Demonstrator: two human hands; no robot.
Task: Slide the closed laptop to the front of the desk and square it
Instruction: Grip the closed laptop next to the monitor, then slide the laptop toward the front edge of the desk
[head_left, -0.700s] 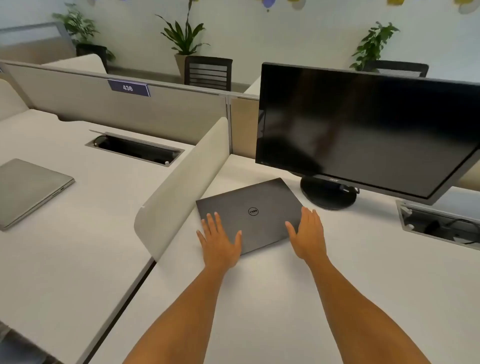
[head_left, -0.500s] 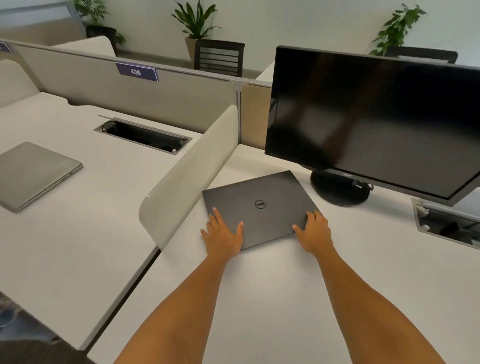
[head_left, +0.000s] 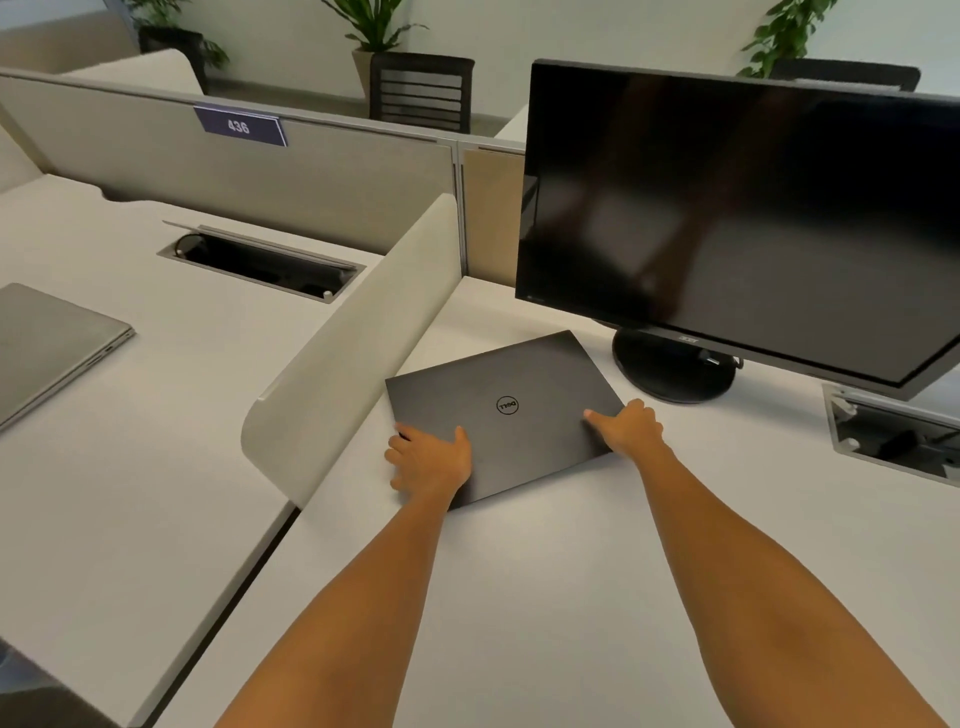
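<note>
- A closed, matte dark-grey slab laptop (head_left: 506, 410) with a round logo lies flat at the frame's centre on the smooth off-white bench (head_left: 545, 582), turned askew.
- The left hand (head_left: 428, 457) clasps its near-left corner, thumb on the lid, fingers curled at the edge.
- The right hand (head_left: 626, 426) grips the right edge, thumb pressed on top.
- A glossy black monitor (head_left: 737, 218) on a round base stands upper right, just beyond the laptop.
- A curved cream divider panel (head_left: 353, 353) runs along the laptop's left.

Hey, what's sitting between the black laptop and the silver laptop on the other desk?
In the head view, only the curved cream divider panel stands between the black laptop and the silver laptop.
</note>
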